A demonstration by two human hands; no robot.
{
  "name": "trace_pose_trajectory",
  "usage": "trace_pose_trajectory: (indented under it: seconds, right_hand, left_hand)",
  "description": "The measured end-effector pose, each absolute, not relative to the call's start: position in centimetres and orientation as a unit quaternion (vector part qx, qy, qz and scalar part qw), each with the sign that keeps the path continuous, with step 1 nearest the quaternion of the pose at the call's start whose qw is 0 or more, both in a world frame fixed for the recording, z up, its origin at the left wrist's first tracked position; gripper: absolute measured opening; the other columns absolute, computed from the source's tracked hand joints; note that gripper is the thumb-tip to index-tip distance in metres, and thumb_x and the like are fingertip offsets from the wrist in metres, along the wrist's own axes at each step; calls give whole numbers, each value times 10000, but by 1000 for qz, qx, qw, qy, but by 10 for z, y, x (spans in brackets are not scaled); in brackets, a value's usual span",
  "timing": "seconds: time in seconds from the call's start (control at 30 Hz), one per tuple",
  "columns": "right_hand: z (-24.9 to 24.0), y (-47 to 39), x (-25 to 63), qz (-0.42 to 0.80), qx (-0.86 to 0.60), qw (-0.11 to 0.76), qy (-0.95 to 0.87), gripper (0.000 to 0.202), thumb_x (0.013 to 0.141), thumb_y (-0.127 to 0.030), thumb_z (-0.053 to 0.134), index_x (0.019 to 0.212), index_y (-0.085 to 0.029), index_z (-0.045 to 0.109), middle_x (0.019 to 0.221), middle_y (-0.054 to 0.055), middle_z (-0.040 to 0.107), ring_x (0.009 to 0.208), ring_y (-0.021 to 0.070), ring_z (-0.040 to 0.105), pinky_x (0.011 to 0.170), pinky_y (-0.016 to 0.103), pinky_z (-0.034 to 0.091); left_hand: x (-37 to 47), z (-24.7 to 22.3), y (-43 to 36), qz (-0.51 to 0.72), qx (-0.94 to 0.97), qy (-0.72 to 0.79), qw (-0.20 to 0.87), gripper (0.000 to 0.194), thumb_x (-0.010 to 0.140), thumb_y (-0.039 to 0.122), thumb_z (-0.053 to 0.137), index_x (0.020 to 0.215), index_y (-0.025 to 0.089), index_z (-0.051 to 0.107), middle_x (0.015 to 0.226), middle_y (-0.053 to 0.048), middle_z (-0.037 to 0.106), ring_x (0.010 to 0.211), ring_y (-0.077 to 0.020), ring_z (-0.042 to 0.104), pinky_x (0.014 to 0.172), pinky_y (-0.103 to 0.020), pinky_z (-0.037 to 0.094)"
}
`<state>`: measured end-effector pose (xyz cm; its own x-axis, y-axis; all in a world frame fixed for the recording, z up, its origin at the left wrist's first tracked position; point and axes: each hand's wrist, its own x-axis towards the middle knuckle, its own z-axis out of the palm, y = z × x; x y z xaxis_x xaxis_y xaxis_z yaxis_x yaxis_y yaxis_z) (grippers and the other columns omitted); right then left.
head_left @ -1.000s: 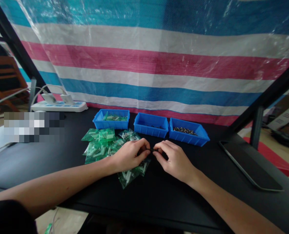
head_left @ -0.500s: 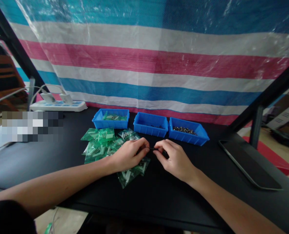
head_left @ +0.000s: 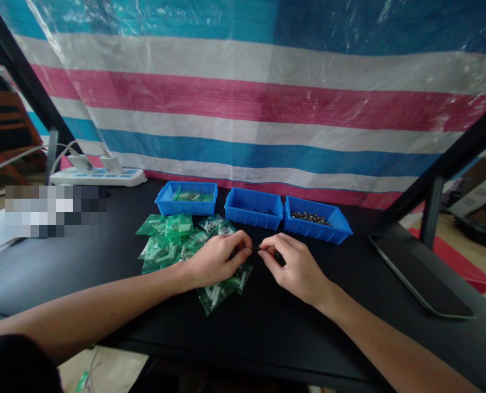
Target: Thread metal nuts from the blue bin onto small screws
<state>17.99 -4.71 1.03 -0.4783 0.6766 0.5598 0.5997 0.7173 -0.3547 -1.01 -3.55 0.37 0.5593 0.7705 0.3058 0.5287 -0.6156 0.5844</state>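
Observation:
Between my two hands is a small, thin dark piece (head_left: 255, 249), too small to name. My left hand (head_left: 220, 259) pinches one end of it between thumb and fingers. From the other side, my right hand (head_left: 290, 265) is closed on the opposite end, fingertips close to those of the left. Under and beside my left hand lies a pile of green plastic bags (head_left: 171, 243) with pale and metallic small parts inside. Behind my hands stand a blue bin (head_left: 254, 218) with a few small dark pieces and a blue bin (head_left: 319, 231) of small shiny metal parts.
A third blue bin (head_left: 185, 208) at the left holds green bags. A white power strip (head_left: 98, 177) with plugs sits at the back left. On the right, a dark phone-like slab (head_left: 419, 278) lies on the black table (head_left: 243, 338). A striped sheet (head_left: 243, 103) hangs behind.
Almost nothing differs. Both hands keep their pinch on the thin dark piece, and the view has shifted very slightly.

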Motion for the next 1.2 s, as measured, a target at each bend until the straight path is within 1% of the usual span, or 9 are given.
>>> trace_pose_trajectory:
  seconds: [0.13, 0.37, 0.5, 0.8, 0.97, 1.2]
  right_hand:
    - [9, -47, 180, 44, -367, 358, -857, 67, 805, -124, 509, 797, -170, 557, 671, 18, 553, 627, 140, 534, 595, 258, 442]
    - [10, -47, 179, 48, -364, 356, -859, 56, 800, -121, 521, 794, -163, 558, 657, 12, 541, 615, 138, 526, 588, 259, 436]
    - [11, -47, 179, 54, -363, 356, -859, 50, 809, -136, 518, 796, -170, 552, 660, 12, 542, 619, 137, 529, 591, 259, 440]
    - [10, -47, 180, 71, -374, 343, -859, 31, 801, -144, 537, 814, -170, 548, 672, 7, 538, 626, 134, 529, 609, 262, 443]
    - [10, -47, 180, 74, -368, 340, -862, 32, 802, -141, 538, 811, -171, 546, 687, 8, 540, 638, 134, 526, 616, 263, 434]
    - [12, -47, 179, 68, -349, 337, -872, 55, 797, -124, 535, 772, -173, 536, 656, 3, 525, 625, 134, 506, 598, 256, 416]
  left_hand:
    - [-10, 1, -35, 284, 851, 376, 231, 84, 834, 225, 461, 907, 185, 467, 640, 47, 521, 563, -89, 487, 515, -183, 345]
    - [-10, 2, -36, 280, 852, 381, 225, 34, 826, 206, 463, 842, 185, 485, 618, 49, 511, 543, -84, 471, 519, -182, 346]
    - [-10, 4, -36, 277, 853, 387, 215, 62, 832, 213, 454, 852, 182, 504, 623, 43, 524, 544, -87, 481, 528, -186, 351]
    - [-11, 2, -34, 263, 862, 385, 200, 123, 857, 220, 419, 866, 176, 533, 706, 14, 566, 614, -101, 525, 592, -195, 388]
    - [-11, 2, -33, 264, 864, 381, 196, 140, 864, 213, 406, 876, 175, 540, 709, 12, 567, 619, -103, 529, 588, -193, 389]
    - [-10, 3, -33, 262, 865, 380, 199, 136, 857, 205, 414, 869, 174, 546, 711, 10, 573, 625, -105, 533, 592, -194, 390]
